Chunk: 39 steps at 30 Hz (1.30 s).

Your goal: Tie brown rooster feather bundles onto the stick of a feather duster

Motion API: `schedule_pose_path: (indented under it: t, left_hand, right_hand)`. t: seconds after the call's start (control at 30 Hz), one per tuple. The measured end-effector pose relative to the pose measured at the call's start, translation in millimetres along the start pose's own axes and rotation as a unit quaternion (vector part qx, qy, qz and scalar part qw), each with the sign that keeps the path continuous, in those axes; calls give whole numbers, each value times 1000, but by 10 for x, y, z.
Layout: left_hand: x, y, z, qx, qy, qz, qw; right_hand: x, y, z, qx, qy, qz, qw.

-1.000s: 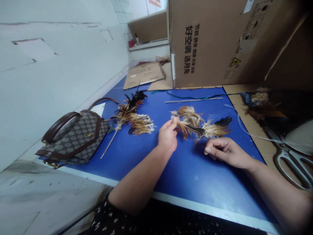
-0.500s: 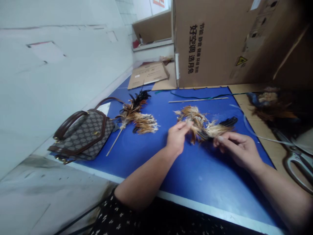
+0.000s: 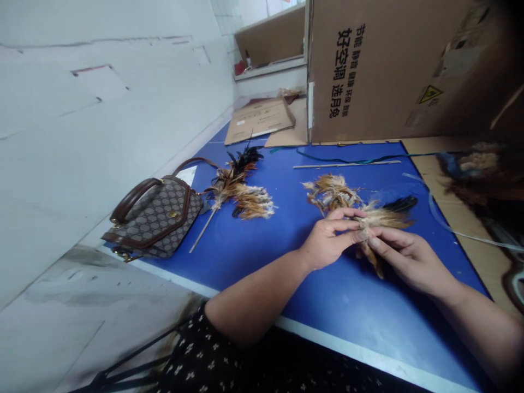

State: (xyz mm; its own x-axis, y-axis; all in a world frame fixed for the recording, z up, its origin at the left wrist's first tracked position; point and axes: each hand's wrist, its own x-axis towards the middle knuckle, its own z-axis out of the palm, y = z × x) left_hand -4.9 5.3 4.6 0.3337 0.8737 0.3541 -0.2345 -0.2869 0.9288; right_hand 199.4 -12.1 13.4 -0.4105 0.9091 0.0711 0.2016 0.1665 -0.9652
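Observation:
Over the right part of the blue tabletop (image 3: 245, 278), my left hand (image 3: 333, 237) and my right hand (image 3: 403, 254) meet fingertip to fingertip. Both are closed in a pinch on a small bunch of brown feathers (image 3: 375, 265), whose tips hang down between them. Just behind the fingers lies a fan of cream and black feathers (image 3: 391, 214); whether it touches the bunch I cannot tell. A loose heap of tan and brown feathers (image 3: 329, 191) rests beyond my left hand. The quill ends are hidden by my fingers.
Left of my hands lies a feathered stick (image 3: 202, 232) with tan feathers (image 3: 254, 202) beside it. A patterned handbag (image 3: 159, 218) stands at the left edge. Behind are a thin strip (image 3: 347, 165), a green ribbon (image 3: 327, 160) and a large carton (image 3: 380, 71). Scissors (image 3: 516, 284) lie far right.
My left hand has moved right from the feather heap to join my right hand, and both now pinch the brown feathers. The view has shifted slightly left.

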Motion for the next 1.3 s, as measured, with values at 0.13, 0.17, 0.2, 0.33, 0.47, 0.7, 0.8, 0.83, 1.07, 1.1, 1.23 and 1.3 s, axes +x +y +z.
schedule_pose_path:
  t: [0.13,0.17,0.2,0.33,0.47,0.7,0.8,0.83,1.07,1.1,1.23,1.3]
  left_hand:
    - [-17,-34,15,8,-16,7,1000]
    - [-19,-34,18,16,-19,11,1000]
    - [-20,-30,20,24,-21,14,999]
    - [-15,-8,13,40,-43,14,998]
    - [-17,-12,9,18,-50,-2,999]
    - [-53,-35,94,-12,33,-26,999]
    - [-50,-20,135,-24,60,-37,997]
    - [-48,-16,144,-26,67,-39,997]
    - [-34,-27,142,-27,87,-53,994]
    - [-32,-35,135,-27,91,-55,994]
    - [-21,-57,105,-25,81,-55,995]
    - [-20,-54,96,-27,60,-53,996]
  right_hand:
    - [1,-7,-5,-18,-3,-20,1000]
    - [1,0,-8,-18,-7,-27,999]
    - [1,7,-10,-15,-12,-34,999]
    - [-8,7,5,10,-45,-56,997]
    - [-17,-30,29,27,-65,-59,996]
    - [4,-19,76,42,-63,-40,996]
    - [15,-25,108,48,-57,-24,997]
    - [16,-31,117,51,-56,-18,997]
    - [-4,-45,140,69,-72,18,995]
    - [-6,-46,143,72,-75,18,994]
    - [-7,-49,159,61,-68,-12,996]
    - [-8,-45,159,49,-60,-30,997]
